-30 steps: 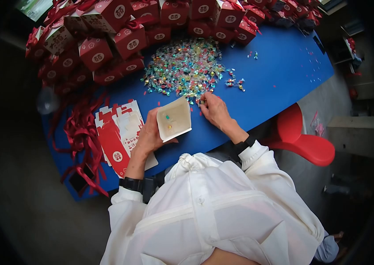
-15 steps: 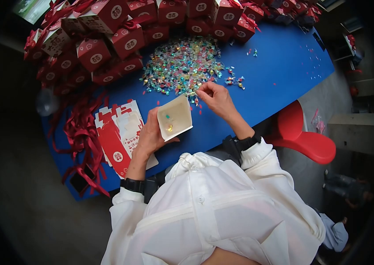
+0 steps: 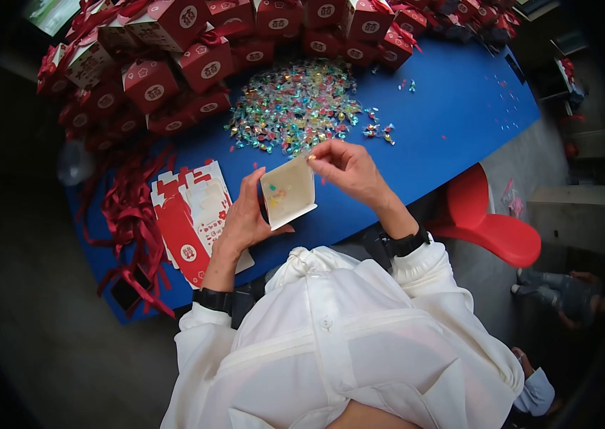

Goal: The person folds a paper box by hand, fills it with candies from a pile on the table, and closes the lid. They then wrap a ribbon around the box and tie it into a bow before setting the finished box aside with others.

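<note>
My left hand [image 3: 247, 220] is wrapped round an open paper box [image 3: 294, 202], tilted so that its pale inside faces me. A few small wrapped candies [image 3: 276, 193] lie in the box, greenish and yellow ones among them. At the box's upper right edge, my right hand [image 3: 351, 170] pinches a small yellowish candy [image 3: 312, 157] between thumb and fingers. Just beyond both hands spreads a heap of shiny wrapped candies [image 3: 295, 104] in many colours.
Finished red gift boxes [image 3: 206, 66] with ribbons are stacked along the far side of the blue table [image 3: 435, 107]. Flat box blanks [image 3: 187, 229] and dark red ribbons [image 3: 131, 214] lie at left. A red chair [image 3: 492, 222] stands at right; people are beyond it.
My right hand has moved from the edge of the candy heap to the box rim with a candy in its fingers. The box has shifted slightly right and turned a little.
</note>
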Available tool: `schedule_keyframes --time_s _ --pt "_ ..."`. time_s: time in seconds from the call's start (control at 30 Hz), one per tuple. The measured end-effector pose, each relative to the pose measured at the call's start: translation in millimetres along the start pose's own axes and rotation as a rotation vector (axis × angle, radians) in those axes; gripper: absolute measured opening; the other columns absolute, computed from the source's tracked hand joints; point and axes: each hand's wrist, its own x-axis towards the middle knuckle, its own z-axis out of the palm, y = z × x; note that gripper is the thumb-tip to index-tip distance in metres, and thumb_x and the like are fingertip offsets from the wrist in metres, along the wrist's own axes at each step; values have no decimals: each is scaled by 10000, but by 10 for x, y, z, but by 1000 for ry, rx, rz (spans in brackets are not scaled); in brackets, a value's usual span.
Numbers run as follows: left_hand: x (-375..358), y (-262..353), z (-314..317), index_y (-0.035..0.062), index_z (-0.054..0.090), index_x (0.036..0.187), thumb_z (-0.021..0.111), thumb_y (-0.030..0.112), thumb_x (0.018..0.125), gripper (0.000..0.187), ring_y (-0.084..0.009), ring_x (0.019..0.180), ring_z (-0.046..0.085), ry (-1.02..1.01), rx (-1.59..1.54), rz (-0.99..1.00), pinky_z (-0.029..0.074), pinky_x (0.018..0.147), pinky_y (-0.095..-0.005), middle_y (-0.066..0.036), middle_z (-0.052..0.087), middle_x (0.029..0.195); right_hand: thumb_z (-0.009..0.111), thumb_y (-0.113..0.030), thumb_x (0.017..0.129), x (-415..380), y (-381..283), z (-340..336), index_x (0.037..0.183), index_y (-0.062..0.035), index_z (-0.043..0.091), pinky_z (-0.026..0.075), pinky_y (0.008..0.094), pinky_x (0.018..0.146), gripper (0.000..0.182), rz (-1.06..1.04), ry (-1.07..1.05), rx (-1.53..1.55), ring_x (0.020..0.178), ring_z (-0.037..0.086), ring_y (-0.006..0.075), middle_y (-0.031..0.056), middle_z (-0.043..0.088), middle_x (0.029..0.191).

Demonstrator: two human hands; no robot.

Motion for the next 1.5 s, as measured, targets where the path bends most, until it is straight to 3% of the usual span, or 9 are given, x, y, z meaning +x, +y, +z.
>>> schedule_keyframes --time_s 0.17,0.23,0.37,0.7,0.77,0.93,1.0,1.23,1.5 --pt "22 -14 0 111 306 1307 928 263 482 1045 -392 1101 544 15 -1 50 509 853 -440 -154 455 1249 662 -171 868 119 221 -156 1016 -29 636 476 259 674 207 -26 159 -155 730 573 110 33 616 815" --pt "13 -24 -6 112 313 1298 927 263 484 1031 -390 1096 546 27 -1 41 511 842 -442 -149 460 1238 673 -140 835 149 563 -309 1018 -58 632 491 321 730 205 90 303 -823 794 603 220 82 592 893" --pt "-15 -51 -10 111 317 1294 926 268 485 1025 -391 1092 546 26 -17 41 516 828 -445 -143 463 1228 716 -174 795 19 879 -303 984 -79 610 480 398 706 237 -63 302 -996 802 580 305 123 536 899" --pt "-17 -40 -3 105 335 1346 933 239 479 1062 -323 1203 497 9 -40 -38 436 987 -407 -103 452 1310 727 -186 797 25 801 -465 1015 -79 673 490 324 671 249 110 278 -728 703 604 221 102 614 819" --pt "2 5 -26 107 308 1283 920 268 503 1004 -386 1065 562 20 47 45 524 808 -440 -150 470 1212 722 -180 808 27 728 -434 1005 -57 665 489 301 661 239 136 346 -652 698 608 186 96 631 810" --pt "7 61 -28 109 314 1263 919 264 506 981 -389 1042 575 37 84 60 523 778 -445 -150 481 1193 698 -162 842 6 160 -57 965 -4 643 479 255 624 208 -19 405 -167 691 594 88 64 648 781" --pt "17 75 -15 110 317 1259 918 263 506 976 -391 1039 576 39 103 66 522 771 -446 -147 484 1190 681 -172 861 -35 -8 113 959 -7 635 483 258 598 197 -162 126 12 682 577 67 42 639 770" --pt "0 79 -23 105 332 1253 917 261 508 960 -390 1030 580 62 64 43 518 773 -447 -149 500 1173 680 -120 816 36 824 -212 878 -17 608 491 347 690 140 -155 373 -903 696 589 258 116 567 778" --pt "1 66 -13 108 336 1257 916 255 508 959 -394 1035 578 77 90 72 515 789 -448 -148 500 1178 698 -138 833 21 170 -91 967 -3 632 499 262 727 201 131 276 -197 771 605 118 62 632 863"
